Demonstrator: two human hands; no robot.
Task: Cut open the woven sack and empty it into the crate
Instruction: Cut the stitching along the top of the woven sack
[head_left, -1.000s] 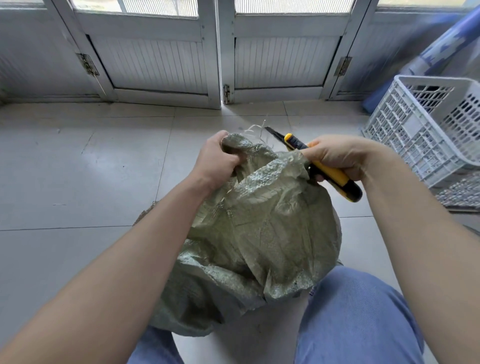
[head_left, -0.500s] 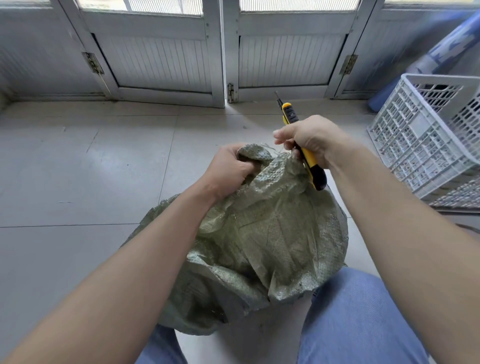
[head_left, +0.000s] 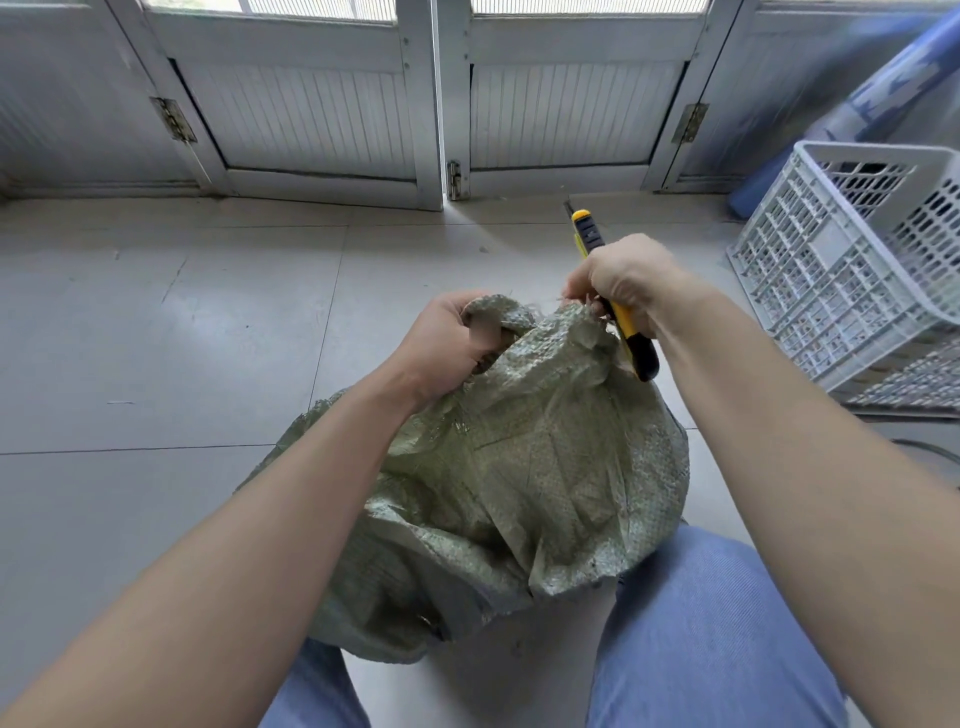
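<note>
Standing more upright than before: knife (head_left: 626, 319)

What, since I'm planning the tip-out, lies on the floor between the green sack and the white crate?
Nothing visible: bare floor tiles separate the sack from the crate on its right. Only the person's right forearm crosses above that gap, the right hand holding the utility knife at the sack's mouth.

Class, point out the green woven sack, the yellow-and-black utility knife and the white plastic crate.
green woven sack (head_left: 545, 467), head view, crumpled front face
yellow-and-black utility knife (head_left: 590, 236), head view, upper handle end
white plastic crate (head_left: 810, 291), head view, latticed side wall
</note>
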